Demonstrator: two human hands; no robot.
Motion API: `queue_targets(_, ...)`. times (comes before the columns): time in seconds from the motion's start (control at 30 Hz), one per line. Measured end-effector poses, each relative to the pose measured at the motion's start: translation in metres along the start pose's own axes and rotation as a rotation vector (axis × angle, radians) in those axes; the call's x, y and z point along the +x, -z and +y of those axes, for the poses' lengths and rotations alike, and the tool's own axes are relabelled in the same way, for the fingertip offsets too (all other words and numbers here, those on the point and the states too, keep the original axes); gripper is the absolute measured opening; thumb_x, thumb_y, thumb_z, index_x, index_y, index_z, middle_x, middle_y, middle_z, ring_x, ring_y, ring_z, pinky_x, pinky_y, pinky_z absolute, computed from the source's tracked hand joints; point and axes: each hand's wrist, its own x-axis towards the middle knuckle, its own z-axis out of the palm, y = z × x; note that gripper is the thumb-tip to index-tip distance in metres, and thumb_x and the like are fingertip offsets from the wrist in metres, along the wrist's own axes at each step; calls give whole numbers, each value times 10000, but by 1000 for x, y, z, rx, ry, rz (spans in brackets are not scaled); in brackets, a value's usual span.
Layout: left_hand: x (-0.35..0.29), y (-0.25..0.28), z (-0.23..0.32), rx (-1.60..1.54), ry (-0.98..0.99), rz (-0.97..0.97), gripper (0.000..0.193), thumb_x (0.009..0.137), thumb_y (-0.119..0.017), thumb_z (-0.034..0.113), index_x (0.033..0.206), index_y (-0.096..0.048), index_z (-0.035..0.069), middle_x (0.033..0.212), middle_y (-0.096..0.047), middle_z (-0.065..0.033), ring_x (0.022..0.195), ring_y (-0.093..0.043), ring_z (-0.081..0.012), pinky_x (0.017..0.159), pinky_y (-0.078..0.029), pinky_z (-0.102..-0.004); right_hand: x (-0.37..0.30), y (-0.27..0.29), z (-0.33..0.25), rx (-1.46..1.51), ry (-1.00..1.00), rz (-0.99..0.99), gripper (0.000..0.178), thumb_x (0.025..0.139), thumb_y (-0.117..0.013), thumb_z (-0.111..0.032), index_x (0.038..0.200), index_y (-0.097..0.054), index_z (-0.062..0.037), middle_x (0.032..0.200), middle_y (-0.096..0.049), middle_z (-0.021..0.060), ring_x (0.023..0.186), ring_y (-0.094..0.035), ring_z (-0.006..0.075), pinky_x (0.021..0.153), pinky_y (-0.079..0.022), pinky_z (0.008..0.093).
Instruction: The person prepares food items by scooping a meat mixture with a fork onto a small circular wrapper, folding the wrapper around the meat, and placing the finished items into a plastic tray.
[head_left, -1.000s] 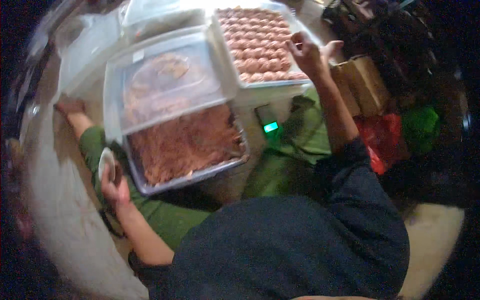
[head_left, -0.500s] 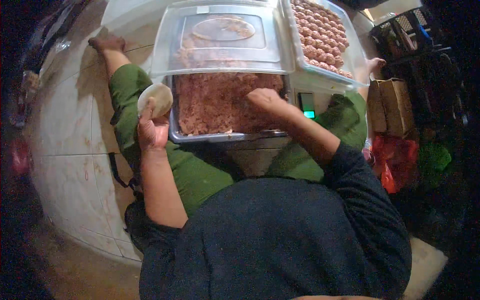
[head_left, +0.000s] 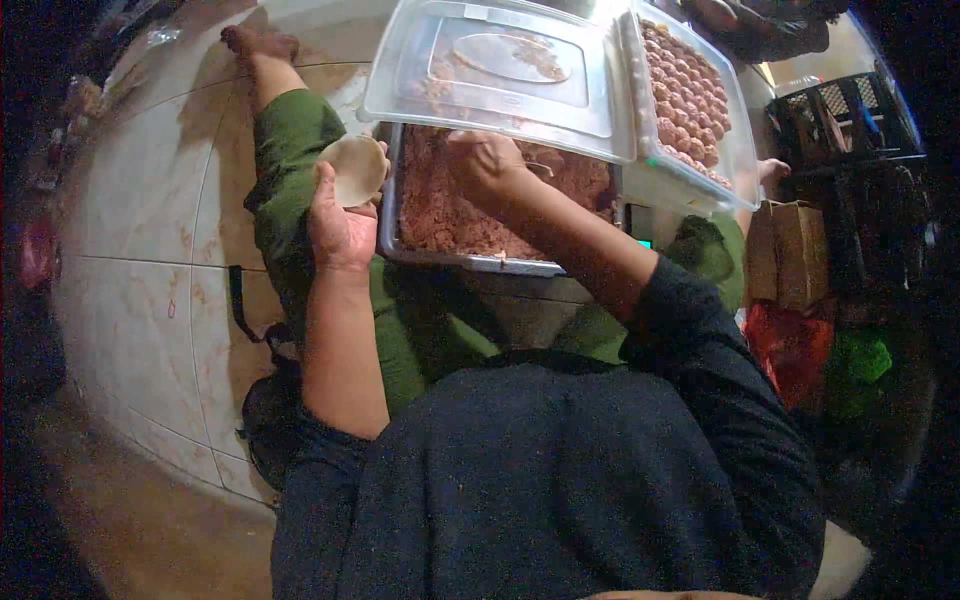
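On the palm and fingers of my left hand (head_left: 342, 232) rests a thin, round, pale dough wrapper (head_left: 356, 170), held at its edge by the thumb. This hand is just left of a grey tub (head_left: 388, 215) filled with a reddish-brown minced filling (head_left: 440, 215). My right hand (head_left: 487, 165) is closed over the filling near the tub's far side; whatever its fingers hold is hidden. A small shiny piece (head_left: 540, 169), perhaps part of a utensil, shows beside the right wrist. A clear plastic lid (head_left: 590, 120) covers the far part of the tub.
A clear container (head_left: 735, 190) with rows of round brownish-pink balls (head_left: 690, 95) stands at the far right. A small dark device with a lit green screen (head_left: 643, 244) is right of the tub. Paper bags (head_left: 795, 255), a red bag (head_left: 785, 335) and a black crate (head_left: 845, 115) lie farther right.
My right hand has moved left and farther back over the filling. The left hand still holds the wrapper, now tilted differently. The whole view has shifted, with the tub appearing farther right.
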Motion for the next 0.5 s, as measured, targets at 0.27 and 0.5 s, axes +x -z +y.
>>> queue_targets(0.27, -2, -20, -2, -12, -78, 143, 344, 897, -384, 112, 1216, -411, -15, 1201, -496, -175, 1116, -486, -265, 971, -376, -377, 15, -24, -73, -1177, 206, -453, 89, 722, -561, -136, 708, -638, -94, 730, -648, 96, 673, -644, 215, 577, -510, 314)
queue_targets(0.5, -1, -30, -6, 54, -98, 211, 358, 894, -386, 118, 1234, -399, 8, 1202, -497, -168, 1120, -484, -272, 972, -374, -385, 10, -27, -69, -1115, 435, -640, 96, 726, -544, -99, 680, -627, -88, 679, -626, 133, 638, -638, 240, 497, -497, 356)
